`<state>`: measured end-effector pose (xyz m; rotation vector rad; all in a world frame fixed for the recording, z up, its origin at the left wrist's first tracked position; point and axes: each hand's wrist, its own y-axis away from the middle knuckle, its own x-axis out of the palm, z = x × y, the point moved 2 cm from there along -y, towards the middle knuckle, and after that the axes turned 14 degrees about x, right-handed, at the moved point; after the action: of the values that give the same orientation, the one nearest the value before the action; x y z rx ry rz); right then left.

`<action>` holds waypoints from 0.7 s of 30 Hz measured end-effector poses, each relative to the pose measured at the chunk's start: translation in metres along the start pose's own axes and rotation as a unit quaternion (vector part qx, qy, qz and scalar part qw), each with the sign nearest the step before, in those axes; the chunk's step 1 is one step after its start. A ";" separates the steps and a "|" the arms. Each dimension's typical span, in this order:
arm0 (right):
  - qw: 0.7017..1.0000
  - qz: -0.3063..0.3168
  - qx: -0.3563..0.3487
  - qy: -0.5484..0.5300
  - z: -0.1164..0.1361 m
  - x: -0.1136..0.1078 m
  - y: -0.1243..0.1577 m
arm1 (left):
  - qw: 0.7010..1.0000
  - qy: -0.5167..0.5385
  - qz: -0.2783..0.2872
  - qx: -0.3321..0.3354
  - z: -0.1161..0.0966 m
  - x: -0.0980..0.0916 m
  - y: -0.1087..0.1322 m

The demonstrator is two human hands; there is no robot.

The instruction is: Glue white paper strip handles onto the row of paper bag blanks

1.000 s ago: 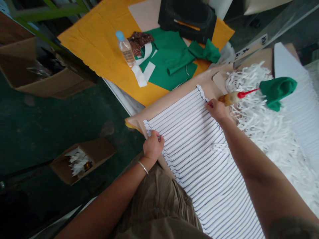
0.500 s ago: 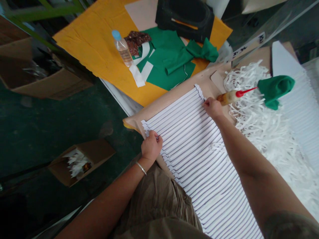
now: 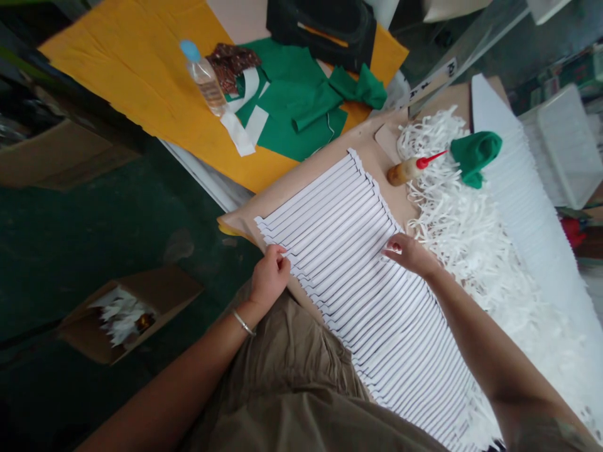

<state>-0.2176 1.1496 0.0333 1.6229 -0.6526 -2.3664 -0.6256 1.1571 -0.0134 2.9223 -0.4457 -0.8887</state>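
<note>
White strips with dark edge lines (image 3: pixel 339 251) lie overlapped in a long row on the brown-covered table, their stepped ends along both sides. My left hand (image 3: pixel 271 276), with a bangle at the wrist, is closed at the row's left edge, thumb and fingertips pinched on a strip end. Over the right half of the row is my right hand (image 3: pixel 411 254), its fingers loosely bent and a gap between thumb and forefinger; nothing shows in it. A glue bottle (image 3: pixel 402 172) with a red nozzle lies beyond, next to a heap of shredded white strips (image 3: pixel 475 226).
A green cloth (image 3: pixel 475 154) rests on the shredded heap. The yellow-covered table (image 3: pixel 127 69) ahead carries a water bottle (image 3: pixel 207 81), green fabric (image 3: pixel 301 94) and a black case (image 3: pixel 323 28). A cardboard box (image 3: pixel 164 307) with white scraps stands on the floor at left.
My right hand has left the strips' right ends near the far side and come back toward me, its fingers loosening. My left hand stays at the left edge. The view has shifted right.
</note>
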 end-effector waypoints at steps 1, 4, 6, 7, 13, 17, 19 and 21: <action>1.000 -0.015 0.014 0.012 -0.001 0.008 0.008 | 1.000 0.013 0.007 0.012 -0.004 0.002 0.001; 0.996 -0.060 0.052 0.047 0.002 0.027 0.020 | 0.998 0.035 0.026 0.043 -0.016 0.005 0.001; 0.994 -0.083 0.057 0.034 0.009 0.028 0.025 | 0.997 0.040 0.034 0.058 -0.021 0.004 0.001; 0.995 -0.089 0.050 0.013 0.014 0.025 0.027 | 0.996 0.042 0.036 0.063 -0.024 0.003 0.000; 0.992 -0.004 -0.015 -0.125 0.065 -0.014 0.053 | 0.985 0.106 0.051 0.129 -0.058 0.008 -0.001; 0.966 0.169 -0.047 -0.192 0.115 -0.021 0.064 | 0.937 0.270 0.122 0.183 -0.106 0.032 -0.005; 0.953 0.215 -0.049 -0.207 0.132 -0.020 0.063 | 0.912 0.334 0.185 0.148 -0.120 0.042 -0.007; 0.955 0.220 -0.031 -0.197 0.139 -0.018 0.059 | 0.910 0.344 0.209 0.098 -0.119 0.044 -0.009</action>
<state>-0.3439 1.1390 0.1177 0.8592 -0.8912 -2.3402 -0.5224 1.1497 0.0611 2.8539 -1.0656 0.2550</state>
